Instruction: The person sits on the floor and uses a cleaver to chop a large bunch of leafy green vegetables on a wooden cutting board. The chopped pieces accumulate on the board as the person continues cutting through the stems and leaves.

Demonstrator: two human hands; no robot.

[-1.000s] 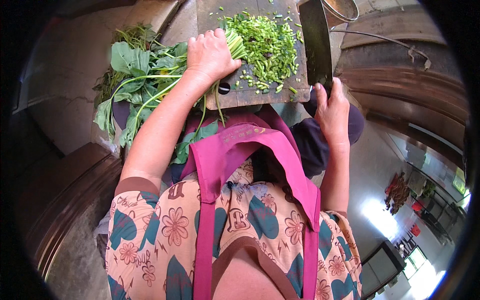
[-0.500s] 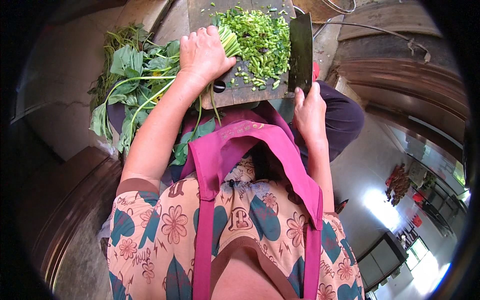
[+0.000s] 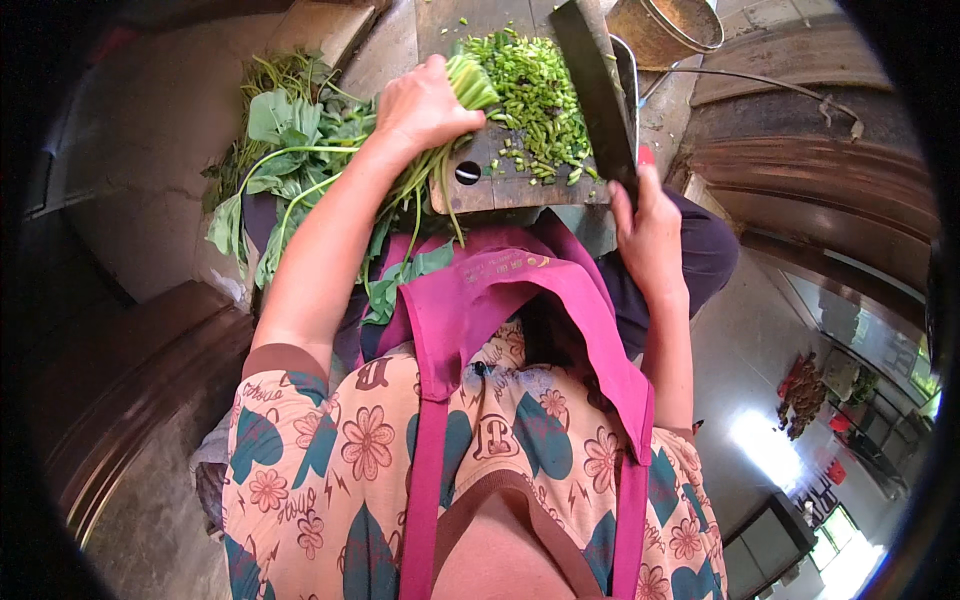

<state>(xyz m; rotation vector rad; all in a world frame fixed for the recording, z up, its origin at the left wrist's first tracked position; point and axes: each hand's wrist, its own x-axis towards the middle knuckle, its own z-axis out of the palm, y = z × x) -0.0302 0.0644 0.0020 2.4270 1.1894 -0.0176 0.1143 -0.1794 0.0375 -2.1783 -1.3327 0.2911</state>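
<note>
My left hand [image 3: 428,108] is closed round a bunch of green leafy stems [image 3: 472,82], whose cut ends point right. It rests over the left part of a wooden cutting board [image 3: 500,190]. Large leaves [image 3: 290,130] of the bunch trail off to the left, and some hang below the board's near edge. My right hand [image 3: 650,235] grips a cleaver [image 3: 597,95] with a broad dark blade, tilted with its far end to the left. The blade is over the right side of a heap of chopped green stems [image 3: 540,105].
A round metal pail [image 3: 668,35] with a wire handle stands at the far right. Past the board's right edge shows the rim of a pale container [image 3: 628,75]. A thin bent rod [image 3: 770,85] reaches right across wooden furniture. My knee [image 3: 712,240] is beside my right hand.
The cleaver's far end has swung left over the chopped heap, the blade now slanting. Relative to the board, my left hand is about where it was. The whole view has shifted slightly.
</note>
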